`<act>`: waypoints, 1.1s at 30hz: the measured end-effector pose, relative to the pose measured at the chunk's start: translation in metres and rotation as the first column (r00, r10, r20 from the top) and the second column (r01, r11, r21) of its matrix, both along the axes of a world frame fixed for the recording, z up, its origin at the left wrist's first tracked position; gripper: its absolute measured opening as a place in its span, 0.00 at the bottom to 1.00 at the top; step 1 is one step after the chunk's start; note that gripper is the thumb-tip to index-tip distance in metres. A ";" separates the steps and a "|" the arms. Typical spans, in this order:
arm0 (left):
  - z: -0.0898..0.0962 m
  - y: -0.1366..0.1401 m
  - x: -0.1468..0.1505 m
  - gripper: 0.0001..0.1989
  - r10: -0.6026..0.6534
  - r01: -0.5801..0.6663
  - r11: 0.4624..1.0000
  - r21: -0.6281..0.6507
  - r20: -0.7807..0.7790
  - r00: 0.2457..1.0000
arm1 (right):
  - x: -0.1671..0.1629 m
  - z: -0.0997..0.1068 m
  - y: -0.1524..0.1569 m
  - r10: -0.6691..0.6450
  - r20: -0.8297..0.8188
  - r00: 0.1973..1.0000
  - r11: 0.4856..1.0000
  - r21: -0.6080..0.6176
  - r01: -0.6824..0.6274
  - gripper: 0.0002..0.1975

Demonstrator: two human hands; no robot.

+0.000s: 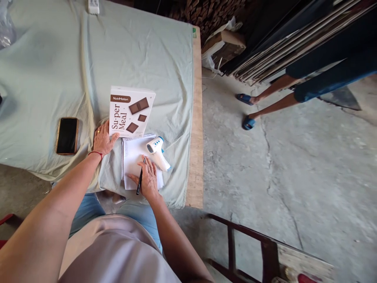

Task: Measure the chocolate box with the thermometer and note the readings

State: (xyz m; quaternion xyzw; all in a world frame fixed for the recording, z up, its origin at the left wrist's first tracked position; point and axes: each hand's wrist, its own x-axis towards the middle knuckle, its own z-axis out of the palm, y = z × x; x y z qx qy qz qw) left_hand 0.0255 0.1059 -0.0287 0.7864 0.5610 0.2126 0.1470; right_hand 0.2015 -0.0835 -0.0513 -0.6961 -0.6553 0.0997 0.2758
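Observation:
A white box [132, 111] printed "NutriMotion Su-per Meal" with brown chocolate pieces stands at the top of the paper. My left hand [103, 138] grips its lower left corner, thumb on the front and the other fingers at the side. In my right hand [149, 179] is a black pen [139, 181], held between thumb and fingers over the stack of white paper [133, 157]. A white and blue infrared thermometer [159, 154] lies on the right part of the paper, just beyond my right fingers.
A phone [67, 136] in a brown case lies left of my left hand on the pale green cloth [141, 51]. The wooden table edge [196, 129] runs along the right. A person in blue slippers [249, 122] stands on the concrete floor, and a dark wooden frame [244, 232] is at lower right.

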 end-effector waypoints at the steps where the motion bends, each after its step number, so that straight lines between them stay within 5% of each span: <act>1: 0.000 0.000 0.000 0.43 -0.001 0.001 1.000 0.000 -0.001 1.000 | 0.002 0.001 0.000 0.008 -0.004 1.000 1.000 0.004 -0.008 0.15; 16: 0.001 -0.001 0.001 0.42 -0.002 0.002 1.000 -0.007 0.017 1.000 | -0.007 0.016 -0.014 -0.137 0.019 0.990 0.988 0.072 0.136 0.16; 33: 0.004 -0.001 0.001 0.42 0.007 -0.007 1.000 -0.010 0.020 1.000 | 0.046 -0.013 0.027 -0.275 -0.071 0.959 0.960 0.032 0.278 0.19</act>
